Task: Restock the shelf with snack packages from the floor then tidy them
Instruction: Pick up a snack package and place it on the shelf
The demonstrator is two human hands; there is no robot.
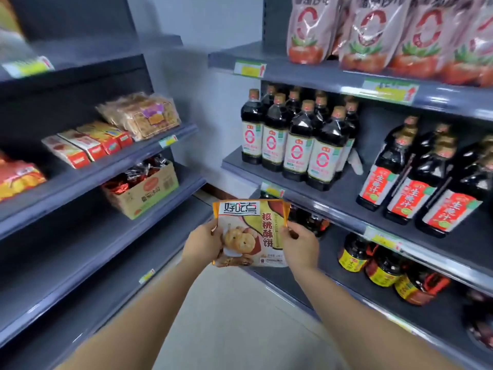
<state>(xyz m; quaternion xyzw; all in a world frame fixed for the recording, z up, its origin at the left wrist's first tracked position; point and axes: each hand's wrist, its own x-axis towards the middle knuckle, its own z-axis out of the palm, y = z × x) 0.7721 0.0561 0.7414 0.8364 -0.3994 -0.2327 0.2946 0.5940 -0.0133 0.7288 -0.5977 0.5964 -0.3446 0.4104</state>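
I hold a yellow-and-white snack package (250,231) with cookie pictures upright in front of me, in the aisle between two shelving units. A second package edge shows just behind it at the upper right. My left hand (204,243) grips its left edge and my right hand (300,243) grips its right edge. The grey shelf (88,263) to my left has bare boards at hand height.
The left unit carries biscuit boxes (85,146), a wrapped cracker pack (144,117) and a cardboard carton (144,192) of red wrapped snacks. The right unit (333,209) holds dark sauce bottles (293,137), jars (384,265) and pink pouches (373,30). Pale floor (240,316) runs between.
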